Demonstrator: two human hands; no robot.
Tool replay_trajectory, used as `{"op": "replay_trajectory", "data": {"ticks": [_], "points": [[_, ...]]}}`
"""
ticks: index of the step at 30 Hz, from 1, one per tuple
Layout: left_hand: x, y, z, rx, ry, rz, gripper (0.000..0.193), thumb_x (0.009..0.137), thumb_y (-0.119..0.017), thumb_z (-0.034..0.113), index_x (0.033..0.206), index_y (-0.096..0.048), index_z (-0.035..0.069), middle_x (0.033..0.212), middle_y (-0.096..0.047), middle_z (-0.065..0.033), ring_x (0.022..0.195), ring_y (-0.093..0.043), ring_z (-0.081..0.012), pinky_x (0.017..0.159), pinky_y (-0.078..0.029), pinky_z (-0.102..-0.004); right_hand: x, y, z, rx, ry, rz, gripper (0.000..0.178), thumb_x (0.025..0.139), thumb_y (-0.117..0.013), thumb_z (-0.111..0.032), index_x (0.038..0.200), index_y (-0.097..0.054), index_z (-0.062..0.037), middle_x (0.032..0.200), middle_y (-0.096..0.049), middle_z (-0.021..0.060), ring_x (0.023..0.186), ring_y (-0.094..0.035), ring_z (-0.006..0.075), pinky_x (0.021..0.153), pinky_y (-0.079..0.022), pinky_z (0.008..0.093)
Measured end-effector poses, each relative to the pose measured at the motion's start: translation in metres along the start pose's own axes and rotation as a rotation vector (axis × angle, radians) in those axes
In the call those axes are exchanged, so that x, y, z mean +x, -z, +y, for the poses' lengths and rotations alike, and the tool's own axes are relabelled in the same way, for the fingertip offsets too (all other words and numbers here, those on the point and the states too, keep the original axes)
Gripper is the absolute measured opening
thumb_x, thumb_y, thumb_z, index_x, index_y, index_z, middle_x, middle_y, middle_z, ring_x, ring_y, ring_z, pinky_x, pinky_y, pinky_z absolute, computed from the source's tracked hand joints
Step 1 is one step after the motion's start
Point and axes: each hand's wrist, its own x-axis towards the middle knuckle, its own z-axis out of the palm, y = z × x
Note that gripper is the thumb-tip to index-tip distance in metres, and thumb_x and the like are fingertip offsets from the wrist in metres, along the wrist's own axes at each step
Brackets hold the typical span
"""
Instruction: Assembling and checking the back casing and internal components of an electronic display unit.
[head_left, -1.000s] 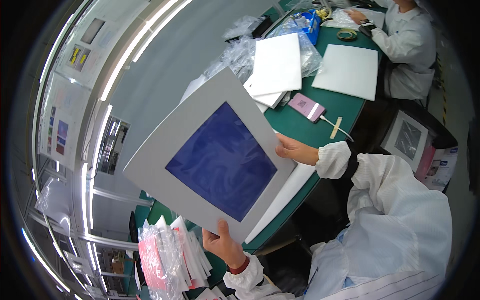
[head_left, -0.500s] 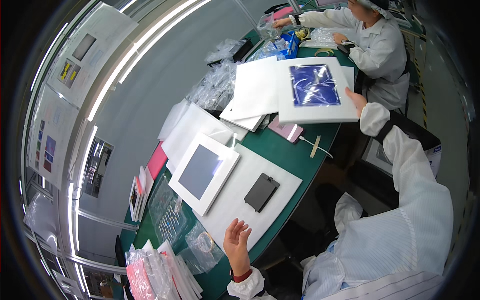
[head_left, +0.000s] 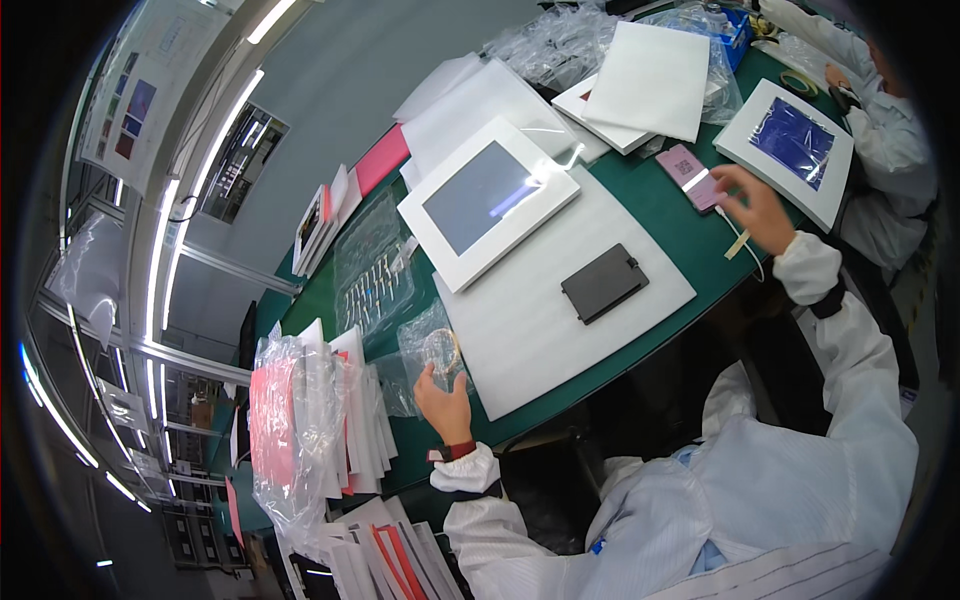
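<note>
My left hand (head_left: 446, 408) hovers at the table's near left edge, beside a clear bag with a coiled yellowish cable (head_left: 440, 350); its fingers are apart and it holds nothing. My right hand (head_left: 757, 212) is above the table's right side, open, close to a pink phone (head_left: 688, 178) with a white cable. A white-framed panel with a blue film-covered screen (head_left: 795, 145) lies just beyond it. In front of me, another white-framed panel with a grey screen (head_left: 480, 197) rests partly on a white foam sheet (head_left: 545, 345). A dark grey flat box (head_left: 605, 283) sits on that sheet.
White foam sheets (head_left: 655, 80) and clear plastic bags (head_left: 555, 45) are heaped at the back. Bagged small parts (head_left: 372, 285) lie left. Wrapped white and pink boards (head_left: 300, 410) stand near left. A co-worker's sleeve (head_left: 890, 150) is at the far right.
My right hand has let go of the blue-screened panel, now lying on the table, and has drawn back toward the phone. The view has turned leftward. My left hand stays open.
</note>
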Motion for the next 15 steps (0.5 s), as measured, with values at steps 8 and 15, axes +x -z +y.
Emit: {"op": "replay_trajectory", "data": {"ticks": [8, 15], "points": [[0.021, -0.017, -0.035, 0.267, 0.113, 0.026, 0.056, 0.073, -0.07, 0.03, 0.116, -0.051, 0.0, 0.114, -0.055, -0.0218, 0.107, -0.052, -0.0359, 0.088, -0.042, -0.0425, 0.022, -0.12, -0.05, -0.447, 0.231, -0.695, 0.081, 0.058, -0.081, -0.019, 0.126, -0.04, -0.0043, 0.121, -0.04, 0.0185, 0.114, -0.038, 0.0342, 0.096, -0.037, 0.0369], [0.014, 0.004, -0.01, 0.366, 0.125, 0.235, 0.015, 0.077, -0.065, 0.018, 0.085, -0.065, 0.005, 0.089, -0.065, -0.0121, 0.075, -0.062, -0.0315, 0.068, -0.049, -0.0397, 0.031, -0.14, -0.042, -0.467, 0.116, -0.78, 0.078, 0.054, -0.082, -0.018, 0.119, -0.041, -0.0039, 0.112, -0.042, 0.0174, 0.11, -0.039, 0.0331, 0.096, -0.036, 0.0367]]}}
